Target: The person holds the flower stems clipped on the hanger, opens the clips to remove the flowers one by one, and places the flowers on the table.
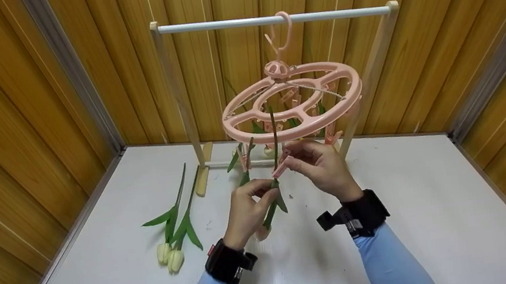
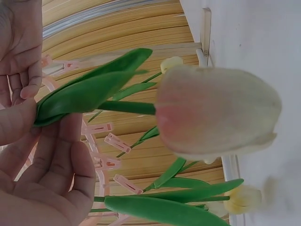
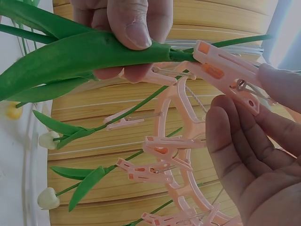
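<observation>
My left hand (image 1: 266,191) pinches the green leaves (image 2: 84,94) of a tulip that hangs head down. Its pale pink bloom (image 2: 216,110) is just below my wrist, and its stem (image 1: 273,130) runs up through a pink round clip hanger (image 1: 295,132). My right hand (image 1: 291,156) pinches a pink clip (image 3: 225,70) of that hanger, and the clip's tip sits at the stem. The left thumb (image 3: 136,28) presses on the leaf right beside the clip.
The hanger hooks over the white rod (image 1: 219,24) of a small wooden rack on a white table (image 1: 438,235). Other tulips (image 1: 245,157) hang from its clips. Two tulips (image 1: 176,260) lie on the table to the left. Wood-panel walls enclose three sides.
</observation>
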`<state>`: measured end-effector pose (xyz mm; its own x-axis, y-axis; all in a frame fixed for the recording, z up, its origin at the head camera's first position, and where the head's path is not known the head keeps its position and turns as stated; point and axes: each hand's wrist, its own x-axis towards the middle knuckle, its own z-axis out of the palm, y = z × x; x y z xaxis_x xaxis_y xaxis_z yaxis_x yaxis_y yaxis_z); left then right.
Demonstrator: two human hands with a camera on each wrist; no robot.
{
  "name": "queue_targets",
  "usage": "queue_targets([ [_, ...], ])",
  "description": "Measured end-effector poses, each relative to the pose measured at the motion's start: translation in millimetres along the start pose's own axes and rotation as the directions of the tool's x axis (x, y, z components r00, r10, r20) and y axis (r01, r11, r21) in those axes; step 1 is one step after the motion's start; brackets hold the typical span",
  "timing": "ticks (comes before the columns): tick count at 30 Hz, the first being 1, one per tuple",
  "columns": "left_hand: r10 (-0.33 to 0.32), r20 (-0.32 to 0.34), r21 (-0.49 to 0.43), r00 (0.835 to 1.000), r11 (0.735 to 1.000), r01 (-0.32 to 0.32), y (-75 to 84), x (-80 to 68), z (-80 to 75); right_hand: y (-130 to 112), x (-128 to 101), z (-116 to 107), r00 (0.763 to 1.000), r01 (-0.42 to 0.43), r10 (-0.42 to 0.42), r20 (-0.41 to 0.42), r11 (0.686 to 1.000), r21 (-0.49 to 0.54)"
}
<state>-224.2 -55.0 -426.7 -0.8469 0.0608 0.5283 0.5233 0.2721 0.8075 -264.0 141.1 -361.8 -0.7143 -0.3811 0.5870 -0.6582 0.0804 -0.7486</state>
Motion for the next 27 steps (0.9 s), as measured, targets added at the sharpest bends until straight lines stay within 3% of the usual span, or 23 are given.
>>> queue_targets([
  [27, 0.003, 0.01, -0.013, 1.0, 1.0, -0.003, 2.5, -1.4, -1.2, -1.4, 0.0, 1.3, 0.999, -0.017, 0.017, -0.041, 1.0, 0.022],
])
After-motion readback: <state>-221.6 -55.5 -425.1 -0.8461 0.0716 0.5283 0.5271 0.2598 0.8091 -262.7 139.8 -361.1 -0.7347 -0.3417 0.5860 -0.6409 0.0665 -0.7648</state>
